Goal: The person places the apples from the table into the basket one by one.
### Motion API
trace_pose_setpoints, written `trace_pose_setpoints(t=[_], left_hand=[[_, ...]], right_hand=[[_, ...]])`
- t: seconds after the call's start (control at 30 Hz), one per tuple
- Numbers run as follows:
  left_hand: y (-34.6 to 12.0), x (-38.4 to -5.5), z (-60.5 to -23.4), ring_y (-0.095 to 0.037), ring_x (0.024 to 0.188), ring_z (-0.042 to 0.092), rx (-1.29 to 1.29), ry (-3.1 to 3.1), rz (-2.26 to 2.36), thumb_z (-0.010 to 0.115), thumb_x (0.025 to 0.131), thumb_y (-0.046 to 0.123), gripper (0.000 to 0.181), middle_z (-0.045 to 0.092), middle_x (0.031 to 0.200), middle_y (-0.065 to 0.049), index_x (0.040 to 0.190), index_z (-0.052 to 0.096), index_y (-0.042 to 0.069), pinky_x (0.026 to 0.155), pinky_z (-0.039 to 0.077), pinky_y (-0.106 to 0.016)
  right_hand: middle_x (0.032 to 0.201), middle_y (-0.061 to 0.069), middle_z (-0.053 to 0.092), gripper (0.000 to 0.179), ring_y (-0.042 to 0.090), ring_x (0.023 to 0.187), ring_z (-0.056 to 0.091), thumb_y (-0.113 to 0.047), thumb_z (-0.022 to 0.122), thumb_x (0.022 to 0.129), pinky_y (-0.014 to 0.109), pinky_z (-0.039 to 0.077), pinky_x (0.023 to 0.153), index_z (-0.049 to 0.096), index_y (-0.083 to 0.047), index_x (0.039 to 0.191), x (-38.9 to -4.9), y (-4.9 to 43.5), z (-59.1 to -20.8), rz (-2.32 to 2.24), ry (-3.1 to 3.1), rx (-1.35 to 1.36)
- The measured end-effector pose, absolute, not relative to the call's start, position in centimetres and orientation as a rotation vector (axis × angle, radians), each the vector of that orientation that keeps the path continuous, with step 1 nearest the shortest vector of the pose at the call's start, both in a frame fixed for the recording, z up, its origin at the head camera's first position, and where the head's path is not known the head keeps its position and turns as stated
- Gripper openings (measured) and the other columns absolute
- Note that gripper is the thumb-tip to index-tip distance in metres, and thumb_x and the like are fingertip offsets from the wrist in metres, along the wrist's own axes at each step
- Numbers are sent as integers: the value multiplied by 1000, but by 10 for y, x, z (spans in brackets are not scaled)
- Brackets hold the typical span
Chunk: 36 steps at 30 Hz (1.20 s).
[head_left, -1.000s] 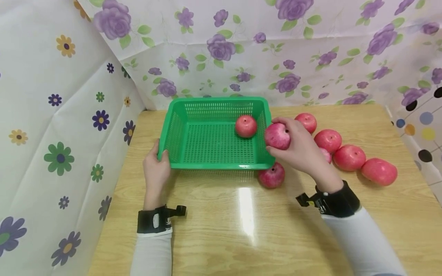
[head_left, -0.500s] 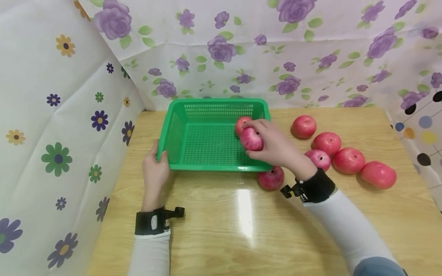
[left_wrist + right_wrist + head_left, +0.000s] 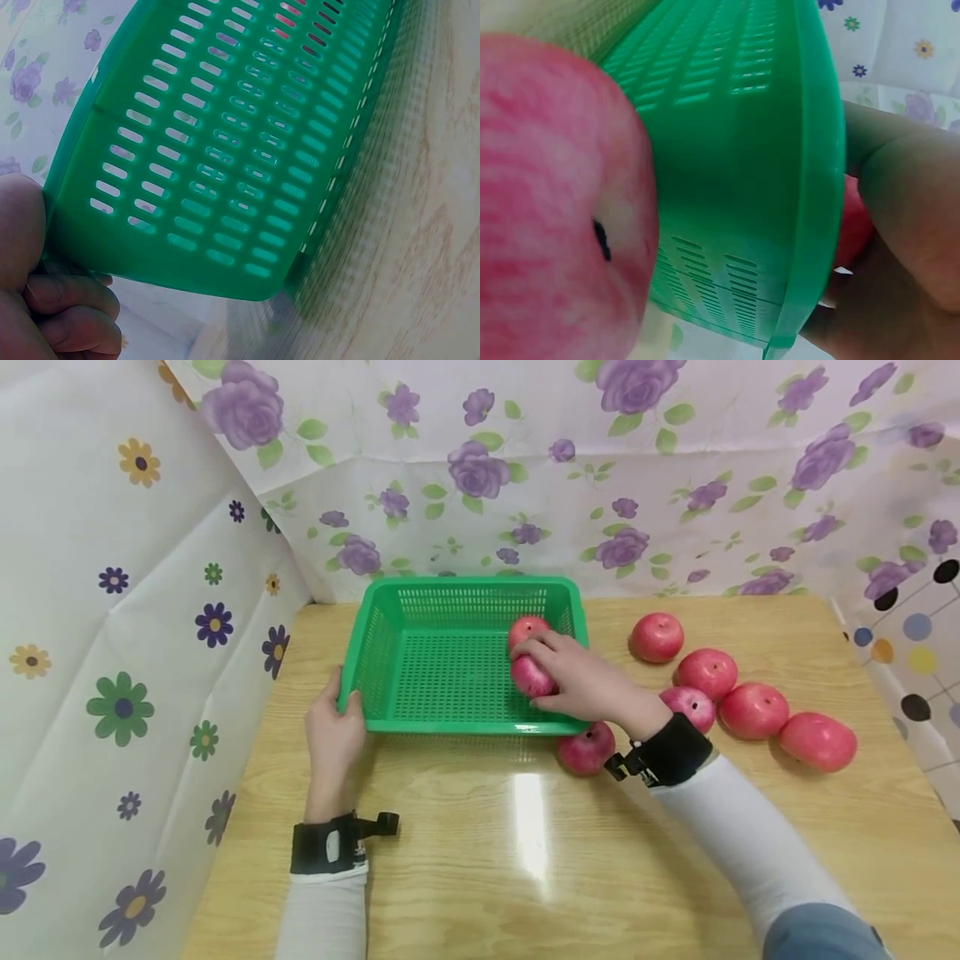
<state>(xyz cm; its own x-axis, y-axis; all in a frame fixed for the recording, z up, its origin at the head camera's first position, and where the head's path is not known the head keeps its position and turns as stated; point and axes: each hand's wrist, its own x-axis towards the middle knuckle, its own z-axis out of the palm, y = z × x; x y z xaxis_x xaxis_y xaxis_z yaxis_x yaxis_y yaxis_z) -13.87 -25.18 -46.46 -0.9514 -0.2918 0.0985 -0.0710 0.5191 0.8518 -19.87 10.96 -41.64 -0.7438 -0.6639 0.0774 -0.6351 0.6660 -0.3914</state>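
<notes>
A green plastic basket [image 3: 465,727] with slotted walls stands toward the back of the table. My left hand [image 3: 335,735] grips its left rim, thumb over the edge; in the left wrist view curled fingers [image 3: 75,319] show under the rim. Inside the basket's right end my right hand [image 3: 585,681] holds a pink-red apple [image 3: 531,677] low near the floor of the basket. Just behind that one lies another red apple [image 3: 527,628], partly covered by the fingers. In the right wrist view the basket's wall [image 3: 727,165] hides most of the held apple.
One apple [image 3: 587,750] sits against the basket's front right corner. Several more apples lie to the right, among them a round one [image 3: 657,637] at the back and a longish one [image 3: 817,742] farthest right. Flower-printed sheets [image 3: 480,468] wall off the back and left of the wooden table [image 3: 450,860].
My right hand has carried the apple left over the basket's right rim and down inside, beside the first apple. My left hand has kept its grip on the rim.
</notes>
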Motion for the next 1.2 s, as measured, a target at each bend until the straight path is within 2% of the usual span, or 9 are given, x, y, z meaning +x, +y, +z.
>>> trace_pose_setpoints(t=[0.2,0.33,0.53,0.83,1.2], left_hand=[[-252,-140,-464,-27,131,43,314,-2529,-1389,49,101,10,52,41,150,-21,150,34,1,109,42,-45],[-251,-141,-462,-25,132,41,320,-2529,-1378,49,101,10,52,40,150,-20,150,35,1,111,40,-44],[-251,-141,-461,-21,132,40,341,-2534,-1377,49,101,11,52,39,151,-16,150,35,2,111,40,-42],[-251,-140,-462,-21,134,38,343,-2537,-1388,49,102,12,53,38,152,-19,151,34,1,112,38,-42],[-251,-141,-463,-22,132,40,338,-2541,-1392,48,102,12,53,38,152,-17,152,32,3,110,41,-42]], right_hand=[[144,5,41,69,29,125,38,-42,76,85,51,48,100,43,-25,144,-203,104,-420,-455,2723,-1105],[143,7,42,68,29,126,38,-36,79,82,50,46,103,47,-24,141,-208,99,-422,-433,2707,-1093],[141,7,45,67,25,121,46,-32,81,78,46,49,99,50,-24,137,-211,94,-420,-359,2672,-1076],[136,10,51,60,26,113,51,-38,74,87,51,51,95,52,-29,142,-208,91,-418,-210,2592,-1062],[130,11,54,61,28,104,55,-45,72,88,49,51,93,52,-28,142,-206,88,-418,-125,2610,-1033]])
